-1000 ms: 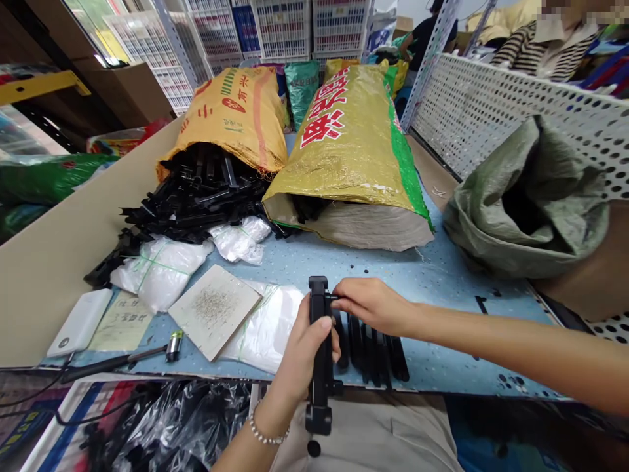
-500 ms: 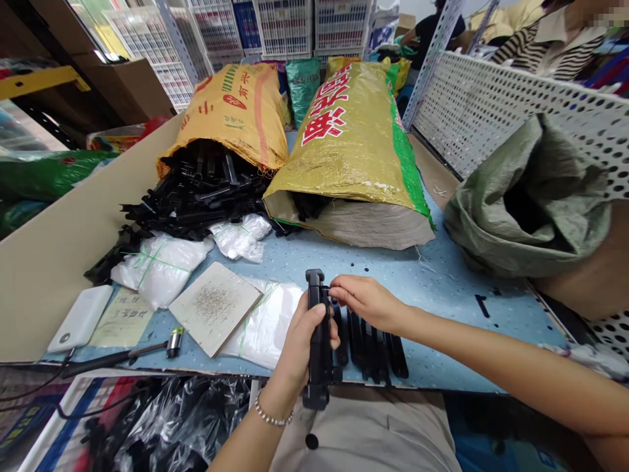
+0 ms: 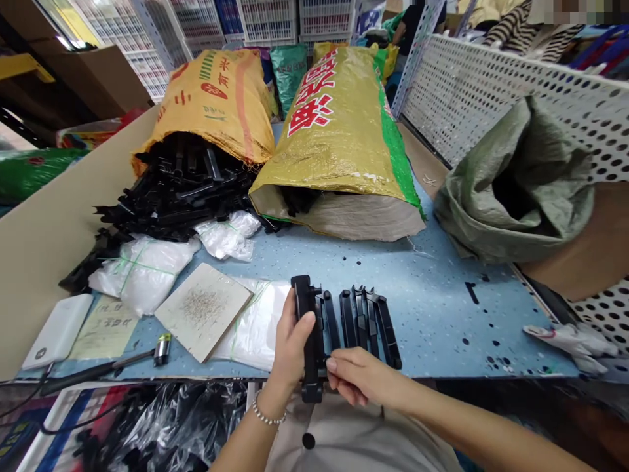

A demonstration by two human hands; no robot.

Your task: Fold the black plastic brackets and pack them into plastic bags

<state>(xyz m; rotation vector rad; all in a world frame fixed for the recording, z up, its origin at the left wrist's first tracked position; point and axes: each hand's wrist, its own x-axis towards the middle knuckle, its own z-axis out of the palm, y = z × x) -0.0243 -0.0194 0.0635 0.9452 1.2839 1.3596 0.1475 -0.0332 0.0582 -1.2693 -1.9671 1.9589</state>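
Note:
My left hand (image 3: 293,344) is wrapped round a long black plastic part (image 3: 306,303), held upright over the table's front edge. Its thumb lies across the face of the part, and a small nub sticks out near the top right. Close by the lower end, the fingertips of my right hand (image 3: 356,375) are pinched together at the part's right side; whatever is between them is hidden. Just beyond my right hand, several slim black plastic pieces (image 3: 372,321) lie side by side on the blue speckled table (image 3: 432,314).
A yellow sack (image 3: 216,98) spills a heap of black parts (image 3: 171,196) at the back left. Beside it lies a gold-green sack (image 3: 334,151). Plastic bag bundles (image 3: 142,269), a grey square plate (image 3: 202,308) and a black-handled tool (image 3: 113,364) are on the left. A grey-green sack (image 3: 521,196) stands right.
My right hand has moved down from the part's upper end to its lower end. The part has turned slightly in my left hand. The camera view has shifted a little.

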